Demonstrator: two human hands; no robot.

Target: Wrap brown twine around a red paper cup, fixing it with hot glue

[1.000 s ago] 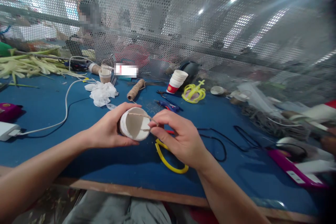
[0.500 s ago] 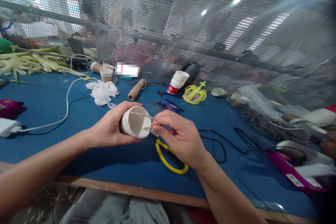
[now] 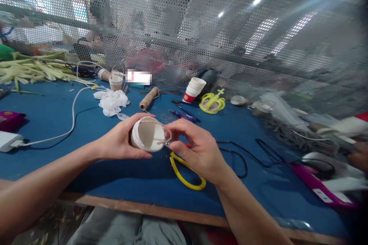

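The cup (image 3: 140, 136) is held above the table (image 3: 115, 180), its mouth tilted toward the right hand (image 3: 198, 147). Its outer wall is clasped by the left hand (image 3: 119, 139), the grip clamped around it with fingers on the far side and thumb on the near side. Twine (image 3: 170, 134) is run across the cup's mouth and looped out at its right edge, where it is met by the right hand's fingertips. That grip is parted, thumb and index finger apart around the loop; whether the twine is pinched by the other fingers cannot be told. Beyond the cup, a twine roll (image 3: 148, 98) is laid on its side, with crumpled white netting (image 3: 113, 102) to the left of the roll. Beyond the cup and to its right, a blue tool (image 3: 184, 115), a leaning cup stack (image 3: 194, 89) and a yellow crown (image 3: 212, 103) can be seen. A yellow loop (image 3: 186, 183) is placed nearer than the cup, to its right, partly covered by the right hand. Far to the cup's left, pale husks (image 3: 37, 69) are piled.
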